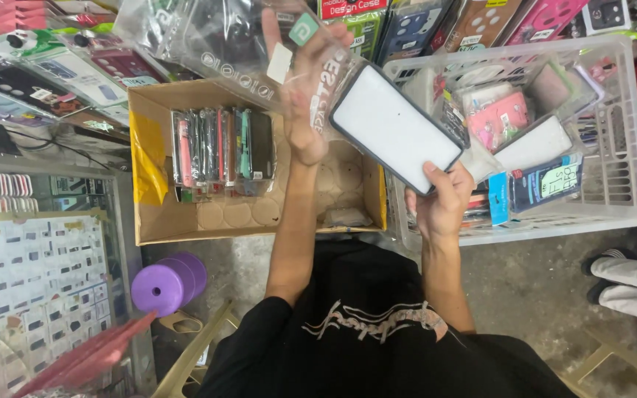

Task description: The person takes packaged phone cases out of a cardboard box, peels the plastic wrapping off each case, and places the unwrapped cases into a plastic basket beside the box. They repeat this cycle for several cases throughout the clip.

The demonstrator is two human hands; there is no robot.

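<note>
Gripping from below, our right hand [442, 203] pinches the near end of a black-rimmed phone case [396, 127].

Its white back faces us and its long axis runs from lower right up to upper left, toward our left hand [305, 88]. That hand, the nearer to the far end, closes its grip on a clear plastic sleeve [245, 44] just beside the case. Beyond lie a cardboard box [149, 140] and a white basket [621, 169].
</note>
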